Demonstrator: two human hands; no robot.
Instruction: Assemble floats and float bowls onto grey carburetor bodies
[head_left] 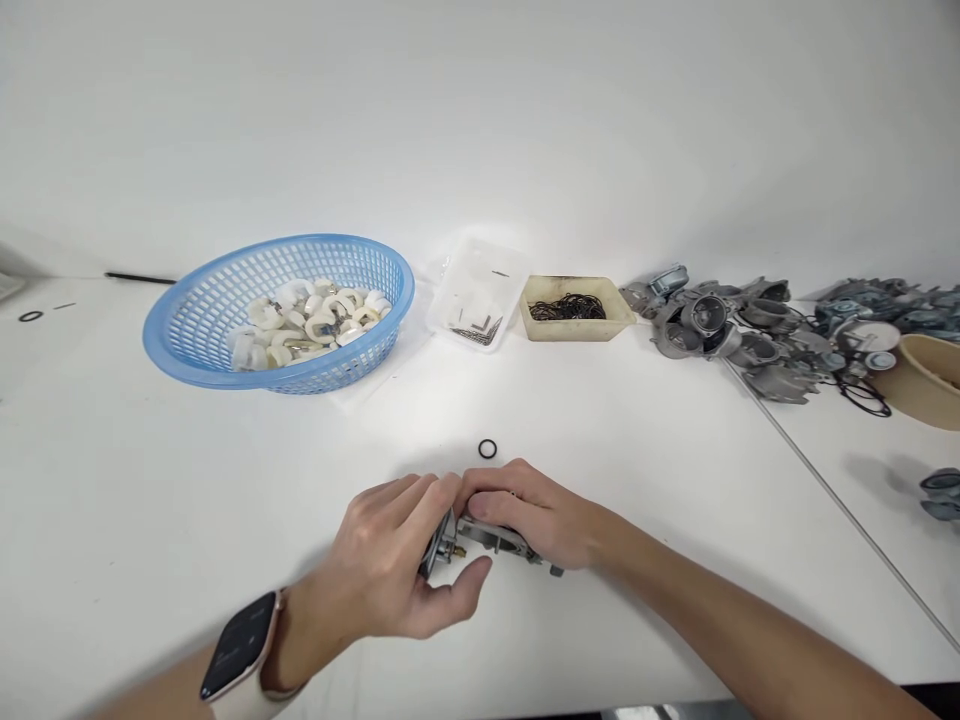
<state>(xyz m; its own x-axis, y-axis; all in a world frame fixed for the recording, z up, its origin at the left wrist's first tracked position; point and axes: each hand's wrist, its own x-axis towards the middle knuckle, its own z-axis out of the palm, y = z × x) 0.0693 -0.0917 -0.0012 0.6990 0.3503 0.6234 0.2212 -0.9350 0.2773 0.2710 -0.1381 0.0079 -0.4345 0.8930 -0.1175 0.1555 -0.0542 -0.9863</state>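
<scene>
Both my hands meet low in the middle of the white table (112, 520) over a small grey metal carburetor body (480, 540) with a brass fitting. My left hand (390, 575), with a smartwatch on its wrist, wraps its fingers and thumb around the part's left end. My right hand (529, 510) is closed over the top and right side of the same part. A small black O-ring (487, 449) lies loose on the table just beyond my fingers, untouched.
A blue plastic basket (195, 320) of white plastic floats stands at back left. A clear tray (476, 295) of small pins and a beige tub (574, 325) of black O-rings sit behind. Several grey carburetor bodies (720, 325) pile at back right beside a brown bowl (926, 385).
</scene>
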